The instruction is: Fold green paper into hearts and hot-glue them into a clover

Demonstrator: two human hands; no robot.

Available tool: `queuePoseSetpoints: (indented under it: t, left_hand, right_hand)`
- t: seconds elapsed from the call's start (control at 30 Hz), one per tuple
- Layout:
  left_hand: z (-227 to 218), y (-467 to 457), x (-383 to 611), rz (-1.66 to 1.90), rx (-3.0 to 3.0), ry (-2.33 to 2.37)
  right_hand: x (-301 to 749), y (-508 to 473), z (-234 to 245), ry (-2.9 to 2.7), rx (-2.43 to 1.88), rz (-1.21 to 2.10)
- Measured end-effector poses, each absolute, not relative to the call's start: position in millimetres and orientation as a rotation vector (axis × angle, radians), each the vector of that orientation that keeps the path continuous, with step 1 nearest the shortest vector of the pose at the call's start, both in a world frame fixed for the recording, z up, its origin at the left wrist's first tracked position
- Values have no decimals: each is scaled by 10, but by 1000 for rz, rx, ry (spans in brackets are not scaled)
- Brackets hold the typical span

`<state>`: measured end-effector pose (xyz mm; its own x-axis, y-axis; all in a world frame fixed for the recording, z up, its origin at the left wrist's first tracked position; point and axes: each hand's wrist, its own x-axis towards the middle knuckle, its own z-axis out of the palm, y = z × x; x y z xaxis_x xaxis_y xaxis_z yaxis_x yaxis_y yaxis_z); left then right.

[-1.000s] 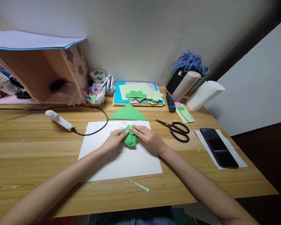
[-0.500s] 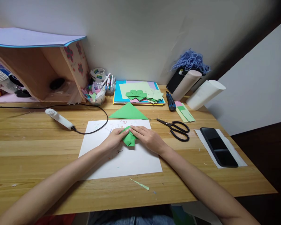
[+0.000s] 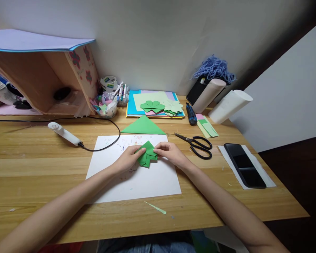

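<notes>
A folded piece of green paper (image 3: 148, 157) is held over a white sheet (image 3: 150, 184) marked with small ink spots. My left hand (image 3: 129, 157) grips its left side, thumb on top and the other fingers partly hidden underneath. On the right, my right hand (image 3: 171, 153) pinches the paper's edge between thumb and fingertips. Just beyond the white sheet lies a green paper triangle (image 3: 144, 125). Black-handled scissors (image 3: 194, 143) rest to the right of my right hand, their blades pointing left.
Folded green paper leaves (image 3: 152, 106) lie on stacked coloured paper at the back. A utility knife (image 3: 191, 115), a phone (image 3: 244, 165) and paper rolls (image 3: 230, 106) stand or lie right. A corded white device (image 3: 64, 134) and cardboard box (image 3: 85, 75) are left. A paper scrap (image 3: 155, 207) lies in front.
My right hand has moved from lying across the green paper to its right edge, where it now pinches. More of the paper's folded face shows. My left hand keeps its hold.
</notes>
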<state>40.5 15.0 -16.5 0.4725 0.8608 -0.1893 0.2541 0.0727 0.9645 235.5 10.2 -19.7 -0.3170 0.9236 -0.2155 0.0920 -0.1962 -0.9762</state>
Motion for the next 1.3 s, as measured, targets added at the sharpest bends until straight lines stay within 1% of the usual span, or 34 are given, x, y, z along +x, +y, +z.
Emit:
queuePoseSetpoints:
  t: [0.2,0.53,0.73,1.07,1.17,1.3]
  left_hand:
    - [-142,145,397,547,1586,1064]
    - [-141,133,407,541,1589,1079]
    - [-153,129,389,543,1573,1000]
    - [-193,133,362,514,1276,853]
    - [-169,129,360,478,1215,815]
    - [-170,142,359,464,1118,799]
  right_hand:
    - [2346,91,-201,-1368,-1265,1556]
    - [2354,85,-229,-1399,-1273,1506]
    - [2364,93,-224,-1442,-1185,1538]
    - [2285,66,-209,-1605,-1083,1461]
    - [2263,39,-213,-1692,-1073,1393]
    - [2195,-2,-245,-1669,-1084,1319]
